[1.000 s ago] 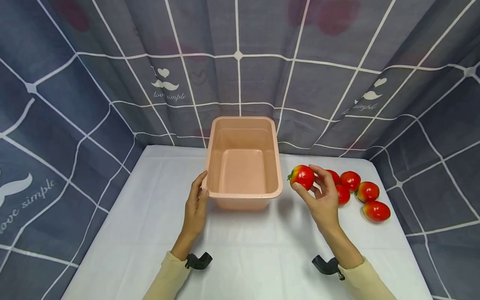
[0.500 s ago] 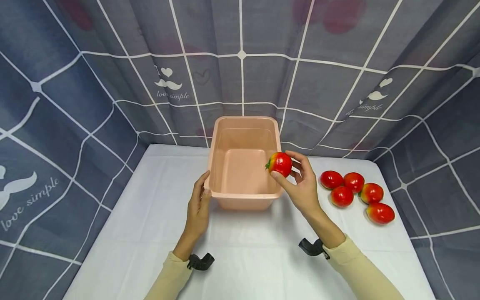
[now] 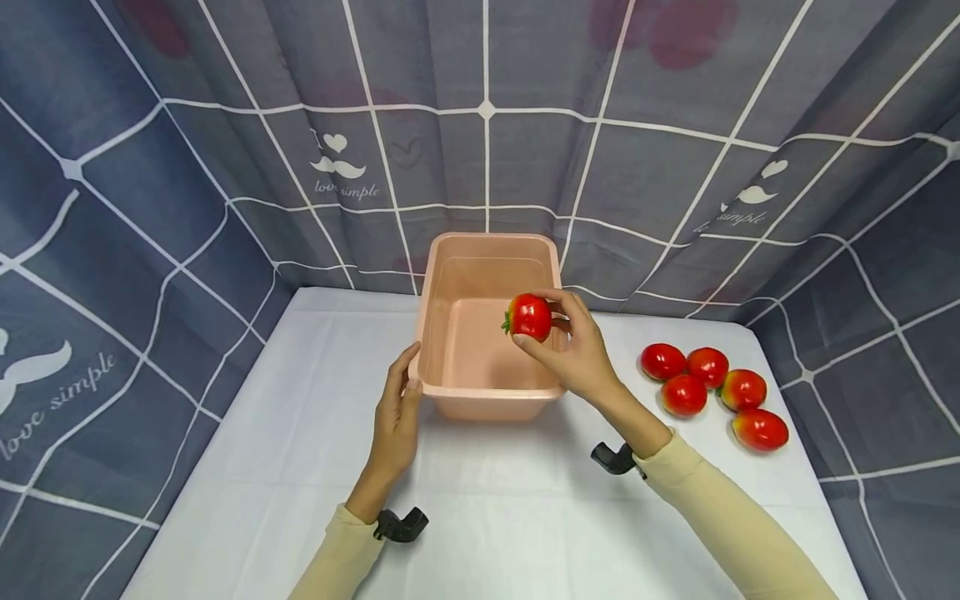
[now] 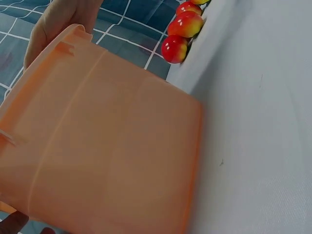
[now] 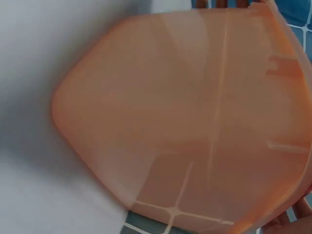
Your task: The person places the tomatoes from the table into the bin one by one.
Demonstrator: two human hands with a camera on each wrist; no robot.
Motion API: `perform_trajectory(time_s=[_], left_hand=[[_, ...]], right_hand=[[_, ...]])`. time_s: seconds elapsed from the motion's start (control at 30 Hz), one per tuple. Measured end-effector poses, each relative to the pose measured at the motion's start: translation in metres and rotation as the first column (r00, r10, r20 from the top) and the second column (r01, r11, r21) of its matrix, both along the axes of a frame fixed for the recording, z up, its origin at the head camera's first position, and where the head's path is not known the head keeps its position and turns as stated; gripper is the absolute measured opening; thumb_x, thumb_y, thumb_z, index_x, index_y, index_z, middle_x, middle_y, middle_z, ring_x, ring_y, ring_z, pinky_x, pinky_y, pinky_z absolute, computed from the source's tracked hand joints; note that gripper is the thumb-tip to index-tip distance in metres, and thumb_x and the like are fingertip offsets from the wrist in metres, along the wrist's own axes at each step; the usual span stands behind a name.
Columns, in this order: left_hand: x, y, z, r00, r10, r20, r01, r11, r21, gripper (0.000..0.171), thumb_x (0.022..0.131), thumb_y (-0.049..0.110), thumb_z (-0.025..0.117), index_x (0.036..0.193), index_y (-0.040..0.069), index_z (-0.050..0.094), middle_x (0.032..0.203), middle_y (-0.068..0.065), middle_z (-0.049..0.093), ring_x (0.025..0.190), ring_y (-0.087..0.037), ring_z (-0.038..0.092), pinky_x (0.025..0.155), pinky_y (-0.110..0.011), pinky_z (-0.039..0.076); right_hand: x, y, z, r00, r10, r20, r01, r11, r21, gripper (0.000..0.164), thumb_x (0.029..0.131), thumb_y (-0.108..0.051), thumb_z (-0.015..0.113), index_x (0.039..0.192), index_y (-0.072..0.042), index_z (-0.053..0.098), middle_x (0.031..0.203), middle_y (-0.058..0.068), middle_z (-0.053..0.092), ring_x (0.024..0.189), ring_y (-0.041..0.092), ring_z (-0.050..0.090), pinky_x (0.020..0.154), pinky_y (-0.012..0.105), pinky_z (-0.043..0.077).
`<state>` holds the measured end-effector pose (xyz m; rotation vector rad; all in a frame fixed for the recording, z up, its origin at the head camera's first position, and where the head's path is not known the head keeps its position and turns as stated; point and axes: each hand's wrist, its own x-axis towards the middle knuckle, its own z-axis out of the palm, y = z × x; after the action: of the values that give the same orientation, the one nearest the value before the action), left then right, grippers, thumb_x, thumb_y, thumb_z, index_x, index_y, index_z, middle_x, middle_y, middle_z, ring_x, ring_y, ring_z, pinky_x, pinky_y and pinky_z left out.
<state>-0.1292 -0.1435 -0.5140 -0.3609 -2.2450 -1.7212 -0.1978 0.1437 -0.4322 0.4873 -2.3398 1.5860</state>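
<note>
In the head view my right hand (image 3: 573, 346) pinches a red tomato (image 3: 529, 317) between thumb and fingers, its green stem pointing left. It is held over the opening of a peach-coloured plastic bin (image 3: 491, 393). My left hand (image 3: 396, 412) grips the near left corner of this bin, with the fingers along the outer side and the thumb by the rim. The left wrist view shows the outer wall of the bin (image 4: 112, 131), and dark fingertips (image 4: 14, 222) at its lower left. From the right wrist, the bin's wall (image 5: 185, 97) mostly fills the view, hiding the tomato.
Several red tomatoes (image 3: 684, 395) lie in a group at the right of the white-covered table (image 3: 480, 517). A grey-blue checked curtain (image 3: 420, 167) rises behind the table and along both sides. Black wrist mounts (image 3: 402, 525) sit below the hands.
My right hand has carried the tomato leftward from beside the tomato group, across the bin's right rim, to above its opening. My left hand has stayed at the bin's corner.
</note>
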Motion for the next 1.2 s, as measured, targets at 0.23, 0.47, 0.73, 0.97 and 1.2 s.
perform_trajectory(time_s=[0.23,0.47,0.73,0.97,1.2], left_hand=[[0.001,0.0,0.002,1.0,0.001,0.017,-0.001,1.0,-0.001,0.053,0.117,0.013,0.039,0.168,0.027,0.037,0.176,0.001,0.036,0.163,-0.029,0.036,0.126,-0.045,0.041],[0.0,0.0,0.002,1.0,-0.003,0.02,0.003,1.0,0.013,0.052,0.117,0.014,0.039,0.168,0.027,0.037,0.176,0.001,0.035,0.164,-0.028,0.033,0.13,-0.045,0.036],[0.0,0.001,0.002,1.0,-0.002,0.01,0.002,1.0,0.023,0.053,0.117,0.013,0.04,0.168,0.026,0.038,0.176,0.001,0.036,0.164,-0.028,0.034,0.126,-0.017,0.035],[0.0,0.0,0.003,1.0,0.0,0.021,0.0,1.0,0.029,0.051,0.117,0.014,0.041,0.167,0.025,0.039,0.176,0.001,0.036,0.163,-0.029,0.036,0.125,-0.014,0.034],[0.001,0.001,0.004,0.999,0.003,0.038,-0.003,1.0,0.008,0.052,0.118,0.016,0.039,0.168,0.028,0.037,0.176,0.004,0.035,0.165,-0.024,0.032,0.135,-0.047,0.026]], right_hand=[[-0.017,-0.007,0.006,0.994,0.078,-0.073,-0.058,0.968,0.243,0.061,0.085,-0.019,0.091,0.14,-0.017,0.064,0.137,0.003,0.064,0.125,0.022,0.06,0.102,0.044,0.059],[-0.026,-0.014,0.006,0.988,0.094,-0.12,-0.046,0.934,0.353,0.058,0.085,-0.02,0.089,0.138,-0.018,0.065,0.135,0.003,0.065,0.128,0.024,0.058,0.106,0.048,0.055],[-0.03,-0.017,0.009,0.985,0.082,-0.151,-0.025,0.938,0.347,0.059,0.088,-0.02,0.087,0.142,-0.015,0.063,0.137,0.006,0.065,0.129,0.027,0.059,0.11,0.051,0.051],[-0.027,-0.007,0.012,0.985,0.037,-0.167,0.014,0.955,0.297,0.059,0.09,-0.018,0.087,0.144,-0.013,0.062,0.136,0.009,0.065,0.119,0.03,0.064,0.105,0.048,0.055],[-0.017,0.015,0.002,0.987,-0.033,-0.159,0.062,0.981,0.182,0.054,0.089,-0.015,0.088,0.139,-0.014,0.066,0.135,0.008,0.068,0.118,0.025,0.068,0.104,0.045,0.058]])
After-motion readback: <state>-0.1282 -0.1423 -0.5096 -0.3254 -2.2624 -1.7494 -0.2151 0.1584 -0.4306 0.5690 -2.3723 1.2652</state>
